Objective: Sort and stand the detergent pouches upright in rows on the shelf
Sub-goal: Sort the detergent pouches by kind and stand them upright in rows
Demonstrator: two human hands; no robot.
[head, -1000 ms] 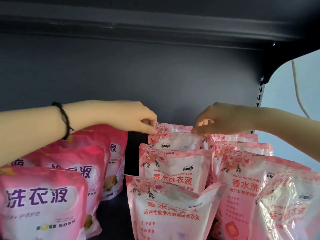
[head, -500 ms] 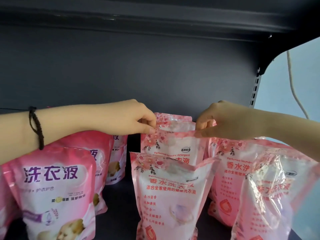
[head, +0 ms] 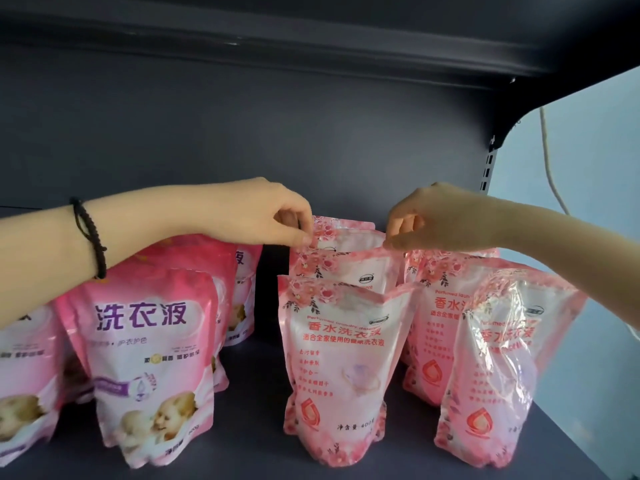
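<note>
Light pink floral detergent pouches stand upright in two rows on the dark shelf (head: 249, 445). In the middle row a front pouch (head: 341, 368) stands before a second pouch (head: 346, 268) and a rear pouch (head: 346, 228). My left hand (head: 263, 214) pinches the top left corner of the second pouch, and my right hand (head: 440, 216) pinches its top right corner. Another floral row (head: 502, 358) stands to the right. Deeper pink pouches with purple lettering (head: 152, 351) stand in rows on the left.
The dark back panel (head: 242, 133) rises behind the pouches and an upper shelf (head: 277, 29) hangs overhead. A slotted upright (head: 488, 168) marks the shelf's right end, with a pale wall and a cord (head: 550, 161) beyond. A gap separates the two pouch kinds.
The view has tilted down, showing the pouches' bases and the shelf floor. Both hands stay pinched at the top corners of a middle-row pouch, shifting from the rear one to one nearer me.
</note>
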